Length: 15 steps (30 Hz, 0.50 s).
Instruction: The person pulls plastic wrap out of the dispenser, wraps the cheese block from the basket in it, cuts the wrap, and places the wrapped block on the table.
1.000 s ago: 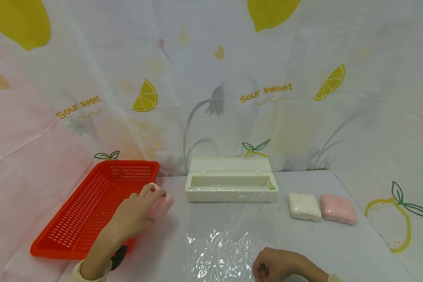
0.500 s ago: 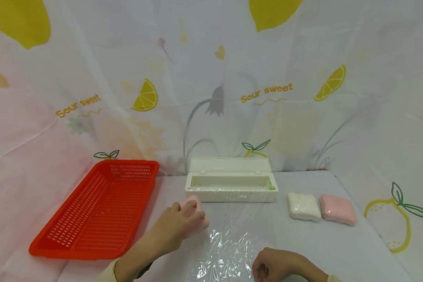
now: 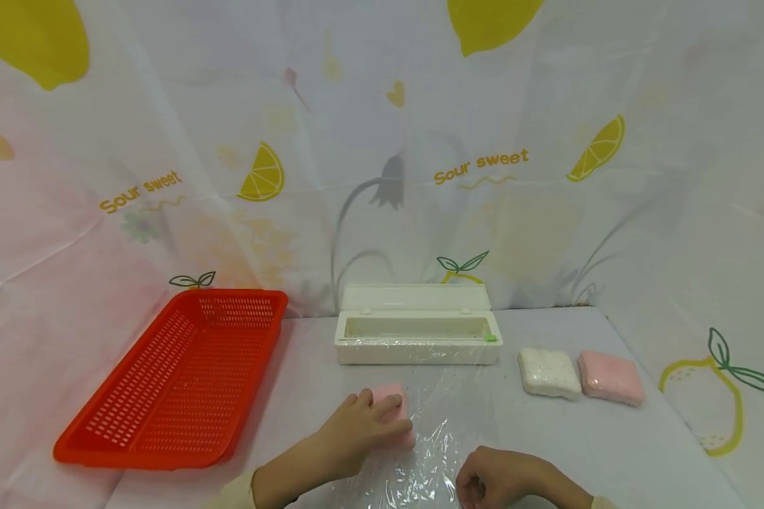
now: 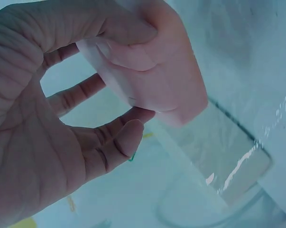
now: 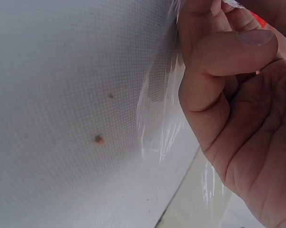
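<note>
My left hand (image 3: 363, 435) grips a pink, soft-looking block (image 3: 388, 393) above a sheet of cling film (image 3: 429, 466). In the left wrist view the thumb presses into the block's (image 4: 171, 71) smooth face while fingers support its other side. Clear film stretches from the white cling film box (image 3: 418, 353) towards the near table edge. Down at the film's right near side, my right hand (image 3: 499, 475) is curled. The right wrist view shows the film (image 5: 157, 109) running up to those bent fingers, which hold its edge.
A red perforated basket (image 3: 229, 452) stands on the left. Two film-wrapped square blocks, one white (image 3: 550, 373) and one pink (image 3: 611, 378), lie side by side at the right. The box's lid (image 3: 417, 297) stands raised against the lemon-print backdrop (image 3: 369, 141).
My left hand has carried the pink block rightward from beside the red basket and down over the film. The right hand has stayed in place.
</note>
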Each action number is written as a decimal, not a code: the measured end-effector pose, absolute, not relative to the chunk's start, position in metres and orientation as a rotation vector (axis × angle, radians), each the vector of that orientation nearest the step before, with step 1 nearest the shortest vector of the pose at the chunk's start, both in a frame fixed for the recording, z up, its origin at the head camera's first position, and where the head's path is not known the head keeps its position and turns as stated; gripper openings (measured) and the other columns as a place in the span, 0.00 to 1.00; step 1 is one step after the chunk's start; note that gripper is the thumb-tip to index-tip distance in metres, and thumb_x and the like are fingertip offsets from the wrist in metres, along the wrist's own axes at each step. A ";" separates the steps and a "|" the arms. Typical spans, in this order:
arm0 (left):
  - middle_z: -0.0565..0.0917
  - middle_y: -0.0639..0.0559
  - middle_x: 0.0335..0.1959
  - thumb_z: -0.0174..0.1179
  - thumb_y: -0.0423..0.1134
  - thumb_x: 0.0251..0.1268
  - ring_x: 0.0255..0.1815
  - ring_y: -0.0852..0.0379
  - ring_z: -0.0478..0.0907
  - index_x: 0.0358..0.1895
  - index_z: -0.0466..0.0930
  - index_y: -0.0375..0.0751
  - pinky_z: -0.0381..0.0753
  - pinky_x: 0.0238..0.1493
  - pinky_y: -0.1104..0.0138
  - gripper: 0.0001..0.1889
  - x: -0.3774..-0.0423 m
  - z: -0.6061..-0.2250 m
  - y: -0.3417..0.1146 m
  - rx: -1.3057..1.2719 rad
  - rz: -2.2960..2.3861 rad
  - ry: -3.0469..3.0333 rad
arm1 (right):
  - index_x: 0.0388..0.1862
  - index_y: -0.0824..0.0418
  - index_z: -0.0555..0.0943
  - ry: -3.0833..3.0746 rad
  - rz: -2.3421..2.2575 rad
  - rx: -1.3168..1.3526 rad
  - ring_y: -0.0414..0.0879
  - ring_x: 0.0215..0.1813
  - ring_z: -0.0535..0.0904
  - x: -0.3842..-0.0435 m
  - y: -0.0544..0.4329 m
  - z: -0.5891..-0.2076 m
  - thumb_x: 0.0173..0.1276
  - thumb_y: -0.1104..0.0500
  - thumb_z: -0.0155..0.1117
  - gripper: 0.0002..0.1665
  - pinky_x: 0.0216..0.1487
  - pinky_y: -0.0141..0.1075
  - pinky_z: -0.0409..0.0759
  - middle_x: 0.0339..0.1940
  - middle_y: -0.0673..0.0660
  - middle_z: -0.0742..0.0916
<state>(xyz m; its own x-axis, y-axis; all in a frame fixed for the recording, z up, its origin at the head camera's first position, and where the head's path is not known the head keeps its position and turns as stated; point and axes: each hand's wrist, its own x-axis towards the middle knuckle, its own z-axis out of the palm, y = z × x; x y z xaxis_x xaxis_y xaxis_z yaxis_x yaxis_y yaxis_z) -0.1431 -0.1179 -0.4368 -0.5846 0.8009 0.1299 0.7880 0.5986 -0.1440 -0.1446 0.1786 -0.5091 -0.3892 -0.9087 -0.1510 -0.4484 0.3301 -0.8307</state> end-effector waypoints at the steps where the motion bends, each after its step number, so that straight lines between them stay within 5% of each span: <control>1: 0.72 0.56 0.54 0.78 0.33 0.33 0.33 0.51 0.70 0.52 0.72 0.66 0.69 0.32 0.67 0.38 -0.143 -0.440 -0.115 -1.347 0.131 -2.613 | 0.28 0.59 0.84 1.978 -0.949 -1.192 0.23 0.23 0.71 -0.145 0.179 -0.509 0.51 0.71 0.71 0.09 0.24 0.26 0.78 0.20 0.38 0.79; 9: 0.70 0.58 0.52 0.80 0.41 0.27 0.30 0.53 0.69 0.50 0.72 0.67 0.66 0.28 0.70 0.38 -0.137 -0.456 -0.095 -1.454 0.260 -2.445 | 0.28 0.60 0.83 1.975 -0.940 -1.229 0.22 0.24 0.70 -0.146 0.179 -0.509 0.51 0.73 0.70 0.10 0.25 0.25 0.78 0.20 0.38 0.79; 15: 0.69 0.58 0.51 0.77 0.50 0.39 0.28 0.53 0.68 0.47 0.70 0.66 0.64 0.26 0.71 0.29 -0.134 -0.467 -0.085 -1.496 0.325 -2.417 | 0.29 0.61 0.83 1.965 -0.950 -1.233 0.22 0.24 0.71 -0.147 0.180 -0.509 0.50 0.74 0.69 0.10 0.25 0.25 0.78 0.20 0.39 0.80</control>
<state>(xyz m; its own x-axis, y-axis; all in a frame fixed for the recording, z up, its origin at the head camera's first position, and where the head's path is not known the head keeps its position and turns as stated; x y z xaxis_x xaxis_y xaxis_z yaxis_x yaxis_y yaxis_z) -0.1341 -0.0854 -0.4674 -0.4249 0.8976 0.1172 0.8349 0.4386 -0.3326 -0.1469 0.1795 -0.5095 -0.3681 -0.9208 -0.1288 -0.4711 0.3041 -0.8280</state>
